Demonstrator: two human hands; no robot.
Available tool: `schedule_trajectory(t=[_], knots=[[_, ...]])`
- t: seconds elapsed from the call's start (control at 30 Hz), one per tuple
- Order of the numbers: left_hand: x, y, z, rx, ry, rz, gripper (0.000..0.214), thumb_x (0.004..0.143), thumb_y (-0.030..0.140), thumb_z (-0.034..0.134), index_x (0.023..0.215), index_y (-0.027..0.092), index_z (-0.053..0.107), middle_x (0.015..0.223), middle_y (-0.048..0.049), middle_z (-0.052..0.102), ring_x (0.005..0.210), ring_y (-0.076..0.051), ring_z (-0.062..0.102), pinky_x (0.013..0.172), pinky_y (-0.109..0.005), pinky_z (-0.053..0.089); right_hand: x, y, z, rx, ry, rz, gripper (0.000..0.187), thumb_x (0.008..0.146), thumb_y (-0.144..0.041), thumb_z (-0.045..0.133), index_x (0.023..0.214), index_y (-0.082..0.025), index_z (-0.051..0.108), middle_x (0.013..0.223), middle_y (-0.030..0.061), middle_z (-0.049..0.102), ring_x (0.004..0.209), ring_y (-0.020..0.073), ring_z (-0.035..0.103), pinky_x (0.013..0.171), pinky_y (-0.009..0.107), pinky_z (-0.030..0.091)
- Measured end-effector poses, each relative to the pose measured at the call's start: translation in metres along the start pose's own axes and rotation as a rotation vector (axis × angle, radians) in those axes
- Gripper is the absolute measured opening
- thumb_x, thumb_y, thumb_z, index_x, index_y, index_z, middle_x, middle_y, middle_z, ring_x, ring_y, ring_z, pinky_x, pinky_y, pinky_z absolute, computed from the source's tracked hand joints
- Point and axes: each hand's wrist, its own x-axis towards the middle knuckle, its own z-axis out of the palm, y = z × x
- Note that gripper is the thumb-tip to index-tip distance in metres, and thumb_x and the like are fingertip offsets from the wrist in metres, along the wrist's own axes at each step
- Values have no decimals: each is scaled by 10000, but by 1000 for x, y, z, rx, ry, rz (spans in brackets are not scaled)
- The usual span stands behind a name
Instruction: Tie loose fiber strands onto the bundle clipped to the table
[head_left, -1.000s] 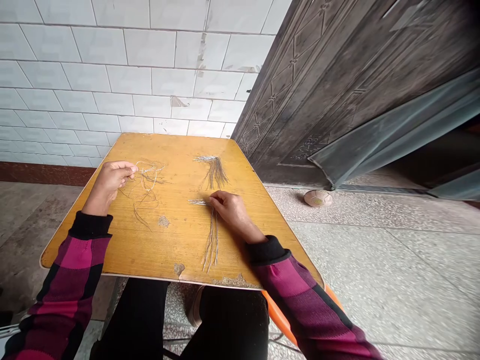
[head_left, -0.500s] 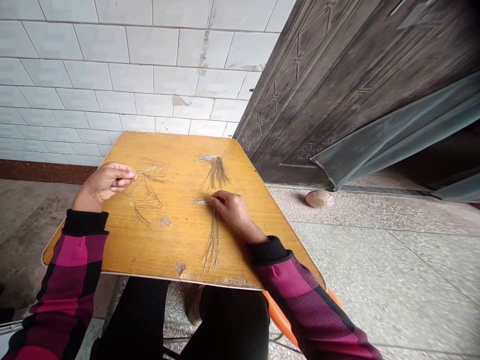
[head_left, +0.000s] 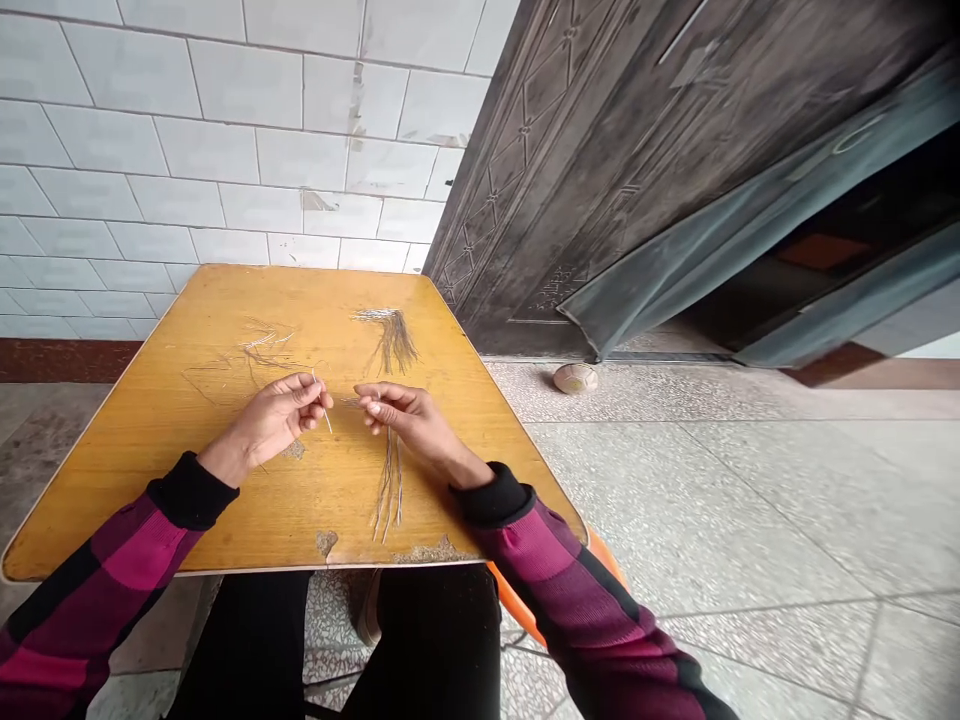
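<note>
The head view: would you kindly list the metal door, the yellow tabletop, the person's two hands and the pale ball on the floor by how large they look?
Largest to smallest:
1. metal door
2. yellow tabletop
3. left hand and right hand, too alike to rank
4. pale ball, though it lies farther from the camera

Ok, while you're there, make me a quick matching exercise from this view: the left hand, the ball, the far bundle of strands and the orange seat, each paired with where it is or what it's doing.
Things:
1. Left hand
2. Ball
3. Far bundle of strands
4. Orange seat

Places or states:
A. On the floor by the door
B. Below the near edge of the table
C. Lying on the far part of the table
D. Pinching a thin strand

Pairs: 1-D, 2-A, 3-C, 4-B
</note>
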Motion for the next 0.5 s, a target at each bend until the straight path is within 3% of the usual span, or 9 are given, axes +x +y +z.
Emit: schedule_trajectory(t=[0.17, 0.33, 0.5], knots=[[-2, -12, 10, 49, -14, -44, 173, 707, 206, 771, 766, 115, 636, 790, -55, 688, 652, -93, 622, 574, -175, 485, 1, -3, -2, 350, 6, 116, 238, 692, -294, 795, 896, -191, 729, 787, 0, 690, 620, 60, 602, 553, 160, 517], [-4, -15, 15, 75, 6, -26, 173, 706, 224, 765, 759, 123, 635, 771, -47, 677, 637, -95, 611, 585, -192, 489, 0, -7, -3, 420, 15, 148, 230, 690, -221, 787, 904, -175, 718, 823, 7, 702, 677, 75, 636, 604, 169, 546], [-4, -7, 11, 248, 5, 8, 212, 697, 297, 757, 730, 123, 641, 638, -15, 613, 480, -55, 484, 432, -161, 352, 3, -10, -8, 442, 90, 102, 181, 727, -231, 745, 892, -172, 700, 781, -4, 691, 626, 66, 616, 557, 157, 518]])
